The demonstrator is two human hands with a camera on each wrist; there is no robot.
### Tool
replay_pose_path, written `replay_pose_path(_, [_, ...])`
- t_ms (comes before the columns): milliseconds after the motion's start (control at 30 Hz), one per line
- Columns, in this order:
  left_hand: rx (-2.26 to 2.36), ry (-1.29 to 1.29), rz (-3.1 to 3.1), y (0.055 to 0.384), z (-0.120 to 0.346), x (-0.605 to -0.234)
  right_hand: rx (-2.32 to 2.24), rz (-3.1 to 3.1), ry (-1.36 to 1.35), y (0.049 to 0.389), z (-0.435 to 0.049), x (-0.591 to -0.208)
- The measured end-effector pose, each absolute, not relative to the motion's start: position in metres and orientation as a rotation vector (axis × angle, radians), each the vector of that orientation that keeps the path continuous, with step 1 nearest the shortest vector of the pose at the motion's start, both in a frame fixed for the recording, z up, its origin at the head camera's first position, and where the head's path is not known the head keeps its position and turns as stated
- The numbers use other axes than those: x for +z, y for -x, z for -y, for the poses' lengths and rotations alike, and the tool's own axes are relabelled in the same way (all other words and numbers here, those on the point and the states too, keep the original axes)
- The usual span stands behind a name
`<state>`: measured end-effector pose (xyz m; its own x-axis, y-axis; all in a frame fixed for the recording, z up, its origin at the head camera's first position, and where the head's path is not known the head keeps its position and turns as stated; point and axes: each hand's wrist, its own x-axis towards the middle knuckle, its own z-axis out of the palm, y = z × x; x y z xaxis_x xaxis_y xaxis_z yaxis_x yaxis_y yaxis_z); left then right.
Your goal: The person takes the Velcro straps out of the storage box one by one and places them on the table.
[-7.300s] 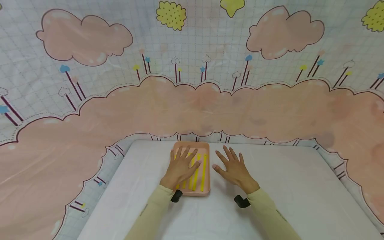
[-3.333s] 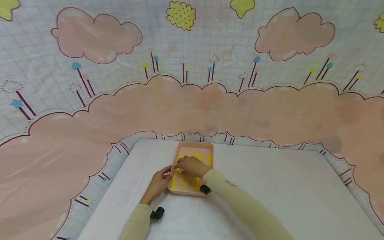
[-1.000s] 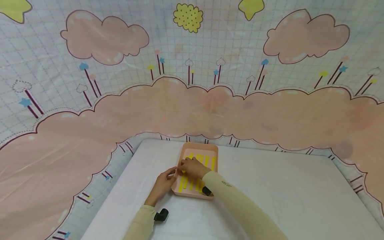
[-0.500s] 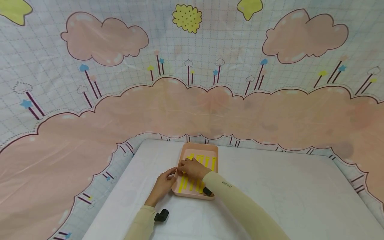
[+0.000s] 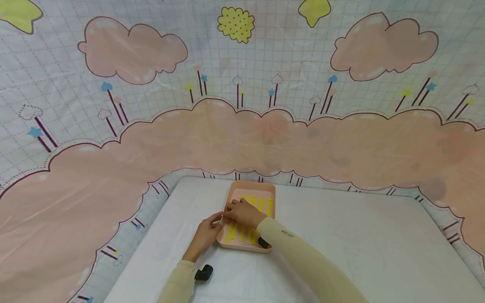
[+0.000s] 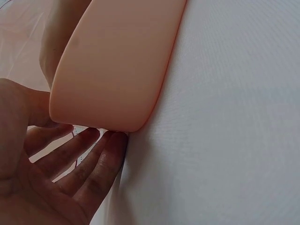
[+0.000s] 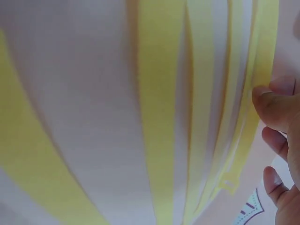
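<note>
A peach tray [image 5: 251, 185] holds several flat yellow strips [image 5: 270, 206] lying lengthwise side by side. At its left side my left hand [image 5: 204, 233] holds the wall; in the left wrist view, the thumb passes behind the tray's rim [image 6: 70, 61] and the other fingertips [image 6: 115, 140] meet the outer face. My right hand [image 5: 244, 212] reaches over the tray to its left part. In the right wrist view, its thumb and a finger pinch the outermost yellow strip [image 7: 265, 47], which has a small slot near its end. The hand hides the strips' middle in the head view.
The tray stands on a white-covered table [image 5: 341, 235], near its far edge. Behind the table hangs a cloth [image 5: 265, 139] printed with clouds and stars. A black wrist camera [image 5: 204, 272] sits on the left sleeve.
Both hands first hovered open, the left over the tray. Since then, the left has gone to the tray's left wall and the right to the leftmost strips. Lately the right hand edged slightly left.
</note>
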<state>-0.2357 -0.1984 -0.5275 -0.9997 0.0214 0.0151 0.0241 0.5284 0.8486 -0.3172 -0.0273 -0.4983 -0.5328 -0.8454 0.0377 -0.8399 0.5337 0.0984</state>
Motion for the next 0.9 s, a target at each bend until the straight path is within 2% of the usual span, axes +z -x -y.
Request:
replay_pose_path(367, [-1.556, 0.04, 2.73, 0.236, 0.198, -0.528, -0.09, 2.595, -1.402, 0.314, 0.017, -0.479])
replay_pose_path(900, [-1.58, 0.045, 2.718, 0.232, 0.206, -0.534, 0.228, 2.62, -1.223, 0.285, 0.007, -0.462])
